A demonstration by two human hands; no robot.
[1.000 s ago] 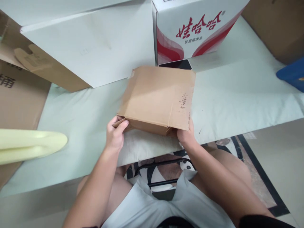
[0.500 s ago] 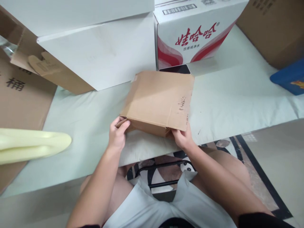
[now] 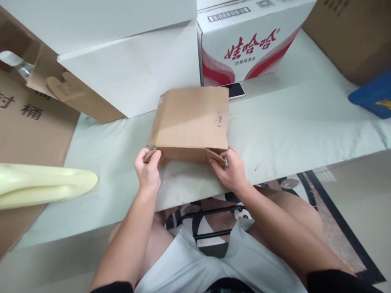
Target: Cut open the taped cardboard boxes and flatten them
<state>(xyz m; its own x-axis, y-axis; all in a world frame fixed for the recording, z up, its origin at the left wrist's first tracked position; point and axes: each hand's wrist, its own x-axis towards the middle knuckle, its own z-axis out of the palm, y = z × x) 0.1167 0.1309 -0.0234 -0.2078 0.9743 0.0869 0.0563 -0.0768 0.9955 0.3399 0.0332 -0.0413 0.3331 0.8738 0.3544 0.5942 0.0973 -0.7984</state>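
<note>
A small brown cardboard box (image 3: pixel 191 118) rests on the pale green cloth in front of me, with smudged dark print on the right of its wide top panel. At its near left corner, my left hand (image 3: pixel 148 166) pinches a small flap between thumb and fingers. My right hand (image 3: pixel 228 167) grips another flap at the near right corner, thumb below and fingers behind it. Between the two hands lies the box's narrow near side. The inside of the box is hidden from me.
Behind stand a large white box (image 3: pixel 131 73) and a white-and-red carton (image 3: pixel 250 53). A phone (image 3: pixel 236 90) lies near the carton. A pale yellow object (image 3: pixel 49 185) juts in from the left, and a blue container (image 3: pixel 371 97) sits at the far right. The cloth-covered surface (image 3: pixel 293 130) ends before my knees.
The cardboard box has turned slightly and shifted left, uncovering more of the phone. My right hand now shows holding the right flap, which was tucked under the top panel before.
</note>
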